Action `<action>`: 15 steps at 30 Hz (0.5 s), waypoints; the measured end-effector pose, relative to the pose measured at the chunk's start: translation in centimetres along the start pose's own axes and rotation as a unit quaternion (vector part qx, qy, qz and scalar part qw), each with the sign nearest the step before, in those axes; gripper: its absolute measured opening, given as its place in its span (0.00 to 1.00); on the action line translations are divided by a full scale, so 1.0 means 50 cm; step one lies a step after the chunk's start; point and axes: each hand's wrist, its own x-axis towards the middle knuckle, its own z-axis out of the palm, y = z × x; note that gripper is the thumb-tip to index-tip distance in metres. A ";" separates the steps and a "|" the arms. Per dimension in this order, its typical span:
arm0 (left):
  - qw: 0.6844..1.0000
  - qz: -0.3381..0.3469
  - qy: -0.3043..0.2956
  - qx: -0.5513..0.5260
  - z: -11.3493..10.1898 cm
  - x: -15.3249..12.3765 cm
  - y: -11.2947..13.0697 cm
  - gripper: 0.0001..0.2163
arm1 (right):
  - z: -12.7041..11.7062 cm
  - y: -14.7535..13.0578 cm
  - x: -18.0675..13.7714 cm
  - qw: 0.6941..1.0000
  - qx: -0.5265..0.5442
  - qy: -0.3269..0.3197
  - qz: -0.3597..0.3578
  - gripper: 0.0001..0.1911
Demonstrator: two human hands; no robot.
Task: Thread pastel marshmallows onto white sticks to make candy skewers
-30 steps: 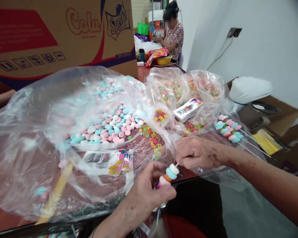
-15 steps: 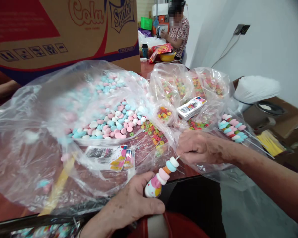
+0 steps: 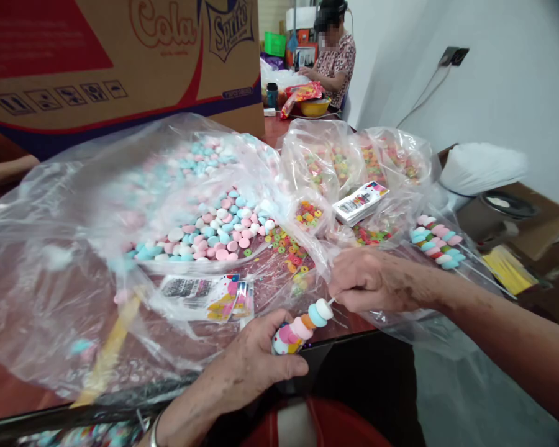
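Now L hand (image 3: 254, 357) wraps the candy skewer's (image 3: 306, 320) lower end w/ printed wrapper (image 3: 285, 341), R hand (image 3: 366, 279) pinches its stick (image 3: 331, 302), pastel candies (image 3: 221, 228) heaped beyond.

Blue-white-pink candy skewer (image 3: 304, 323), yellow bowl (image 3: 315, 109)

Tabletop: a reddish-brown table (image 3: 7, 396) is edged in black at 6 o'clock, with 12 taken as its far end.
Cover: much of the top is overlaid by clear plastic (image 3: 28, 279), spread widest towards 9 o'clock.
Carton: a printed cardboard box (image 3: 121, 68) is stood at 11 o'clock.
Bagged rings: clear bags of ring-shaped sweets (image 3: 340, 161) are set at 1 o'clock.
Cards: a printed stack (image 3: 361, 203) is seen at 2 o'clock; loose printed cards (image 3: 200, 298) are spread at 8, whether over or under plastic cannot be told.
Far end: a yellow bowl (image 3: 314, 108) and dark cup (image 3: 272, 95) are placed around 12.
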 end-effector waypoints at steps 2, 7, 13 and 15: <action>0.998 -0.001 0.014 0.059 -0.001 0.003 0.008 0.14 | -0.002 -0.001 -0.002 1.000 -0.008 0.004 0.006 0.13; 0.995 -0.009 0.038 0.097 -0.005 0.015 0.002 0.13 | -0.005 -0.002 -0.009 0.999 -0.037 0.016 0.006 0.12; 0.990 -0.009 0.056 0.130 -0.007 0.017 -0.001 0.14 | -0.005 -0.005 -0.009 0.998 -0.062 0.027 0.014 0.12; 0.990 0.004 0.055 0.132 -0.004 0.020 0.008 0.14 | 0.005 -0.008 -0.002 0.998 -0.055 0.023 0.019 0.11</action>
